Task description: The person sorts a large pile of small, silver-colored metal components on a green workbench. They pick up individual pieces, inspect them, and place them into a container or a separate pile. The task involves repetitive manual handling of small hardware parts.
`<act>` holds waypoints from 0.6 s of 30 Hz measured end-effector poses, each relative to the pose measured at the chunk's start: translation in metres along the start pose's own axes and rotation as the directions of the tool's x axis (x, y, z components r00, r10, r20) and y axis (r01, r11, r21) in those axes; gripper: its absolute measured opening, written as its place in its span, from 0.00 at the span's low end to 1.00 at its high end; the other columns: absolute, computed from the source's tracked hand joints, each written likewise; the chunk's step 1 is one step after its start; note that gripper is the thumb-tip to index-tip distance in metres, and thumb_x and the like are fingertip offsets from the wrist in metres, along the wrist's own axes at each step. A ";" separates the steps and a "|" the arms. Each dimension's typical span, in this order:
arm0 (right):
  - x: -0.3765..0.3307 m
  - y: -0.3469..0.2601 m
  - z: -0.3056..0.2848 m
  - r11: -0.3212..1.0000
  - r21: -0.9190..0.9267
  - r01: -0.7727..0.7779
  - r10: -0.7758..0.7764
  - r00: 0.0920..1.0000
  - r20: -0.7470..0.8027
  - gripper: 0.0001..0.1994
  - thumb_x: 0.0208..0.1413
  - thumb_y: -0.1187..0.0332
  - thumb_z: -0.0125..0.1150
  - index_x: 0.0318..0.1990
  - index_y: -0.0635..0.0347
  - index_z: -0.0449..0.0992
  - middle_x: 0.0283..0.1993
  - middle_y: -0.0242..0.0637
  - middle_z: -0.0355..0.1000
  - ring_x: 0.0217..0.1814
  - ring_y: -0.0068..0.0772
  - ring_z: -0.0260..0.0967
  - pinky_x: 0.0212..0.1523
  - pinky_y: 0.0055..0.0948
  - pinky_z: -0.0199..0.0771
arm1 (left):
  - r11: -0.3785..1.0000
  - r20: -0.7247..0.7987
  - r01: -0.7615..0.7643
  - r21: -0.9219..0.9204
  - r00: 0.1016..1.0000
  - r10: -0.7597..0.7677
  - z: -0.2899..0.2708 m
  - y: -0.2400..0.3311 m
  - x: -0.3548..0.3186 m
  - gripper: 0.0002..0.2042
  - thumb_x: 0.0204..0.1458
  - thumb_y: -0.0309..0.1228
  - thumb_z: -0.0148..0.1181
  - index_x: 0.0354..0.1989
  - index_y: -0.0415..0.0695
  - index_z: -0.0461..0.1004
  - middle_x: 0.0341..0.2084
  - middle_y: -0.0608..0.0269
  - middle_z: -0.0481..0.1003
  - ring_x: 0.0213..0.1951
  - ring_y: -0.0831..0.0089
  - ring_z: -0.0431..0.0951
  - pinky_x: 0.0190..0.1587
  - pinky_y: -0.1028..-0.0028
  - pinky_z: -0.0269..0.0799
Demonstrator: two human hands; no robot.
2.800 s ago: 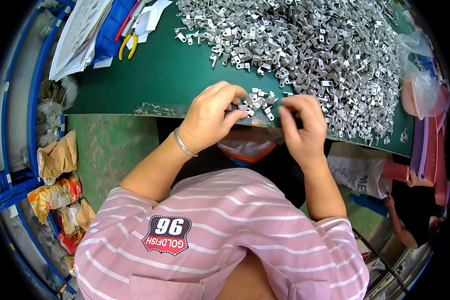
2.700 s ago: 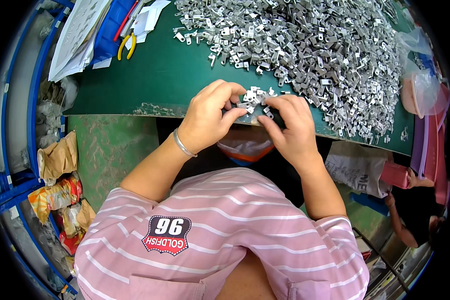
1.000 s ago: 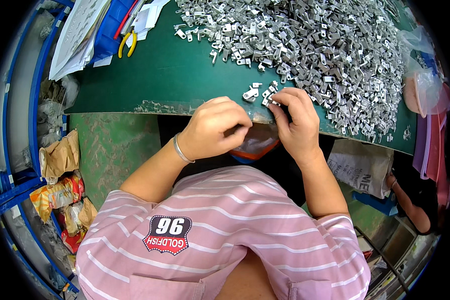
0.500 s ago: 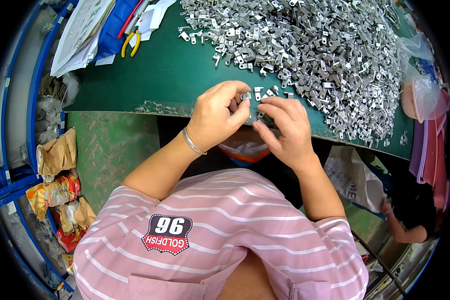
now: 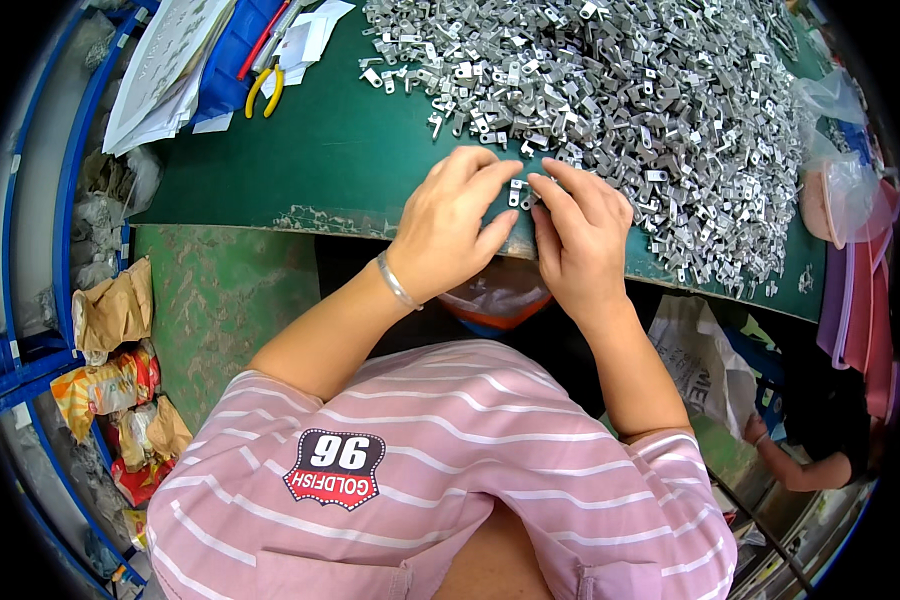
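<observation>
At the table's near edge my left hand [image 5: 448, 215] is open, thumb and forefinger apart, and no part shows between them. A small silver metal bracket [image 5: 515, 192] with holes lies just beyond its fingertips. Facing it, my right hand [image 5: 585, 225] reaches over the edge with its fingers spread. Its fingertips are beside another small bracket [image 5: 532, 197], partly hidden by them; whether they touch it I cannot tell. A large heap of similar metal brackets [image 5: 660, 130] covers the far and right parts of the green table [image 5: 300, 160].
Yellow-handled pliers [image 5: 264, 92], papers [image 5: 155, 75] and a blue tray [image 5: 225, 75] lie at the far left. An orange-rimmed lined container [image 5: 500, 318] stands below the table edge. Blue shelving [image 5: 68, 200] runs along the left. At the right, another person's arm [image 5: 795, 466] is beside a pale bag [image 5: 705, 360].
The bracket my left hand held is no longer in its fingers, which have opened and moved slightly away from me. My right hand has shifted a little farther over the table toward the loose brackets.
</observation>
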State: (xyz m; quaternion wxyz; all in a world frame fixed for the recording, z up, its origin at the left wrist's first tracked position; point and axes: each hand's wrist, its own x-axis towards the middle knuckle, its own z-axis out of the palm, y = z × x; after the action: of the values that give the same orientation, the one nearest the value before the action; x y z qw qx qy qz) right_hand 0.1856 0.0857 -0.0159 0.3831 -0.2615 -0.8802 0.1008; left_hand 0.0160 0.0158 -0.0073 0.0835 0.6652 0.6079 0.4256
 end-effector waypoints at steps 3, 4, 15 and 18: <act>-0.005 0.005 0.001 0.999 0.005 0.040 -0.040 0.998 0.045 0.15 0.48 0.77 0.64 0.45 0.58 0.79 0.46 0.35 0.75 0.47 0.42 0.72 0.49 0.44 0.64 | 1.000 0.089 0.015 -0.020 0.996 -0.013 0.002 -0.003 0.003 0.13 0.47 0.21 0.69 0.42 0.40 0.77 0.39 0.57 0.75 0.37 0.61 0.76 0.40 0.68 0.75; -0.009 0.006 0.000 0.998 0.024 0.060 -0.061 0.997 0.051 0.15 0.48 0.77 0.64 0.45 0.58 0.79 0.46 0.36 0.75 0.47 0.43 0.72 0.48 0.44 0.65 | 0.996 0.123 0.050 -0.072 0.992 -0.040 0.000 -0.003 0.002 0.11 0.45 0.18 0.67 0.37 0.41 0.76 0.36 0.59 0.76 0.36 0.60 0.76 0.41 0.66 0.74; -0.020 0.001 -0.018 0.999 0.036 -0.028 0.029 0.999 -0.029 0.13 0.49 0.79 0.66 0.44 0.65 0.78 0.49 0.47 0.74 0.48 0.53 0.72 0.50 0.45 0.72 | 0.936 0.267 -0.267 -0.228 0.908 0.324 -0.017 -0.002 -0.021 0.11 0.40 0.20 0.70 0.31 0.46 0.76 0.36 0.64 0.75 0.37 0.62 0.75 0.39 0.66 0.68; -0.016 0.004 -0.013 0.997 0.073 -0.038 0.036 0.999 0.030 0.14 0.46 0.82 0.63 0.44 0.67 0.77 0.49 0.47 0.74 0.49 0.54 0.72 0.51 0.46 0.73 | 0.939 0.264 -0.227 -0.259 0.918 0.295 -0.017 -0.003 -0.025 0.10 0.42 0.21 0.71 0.31 0.46 0.77 0.35 0.64 0.76 0.34 0.62 0.75 0.39 0.67 0.67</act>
State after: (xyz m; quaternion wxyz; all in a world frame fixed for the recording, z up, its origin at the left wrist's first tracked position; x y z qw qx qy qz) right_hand 0.2059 0.0801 -0.0185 0.3777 -0.2621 -0.8764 0.1438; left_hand 0.0050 -0.0122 -0.0102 0.1907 0.7838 0.4417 0.3927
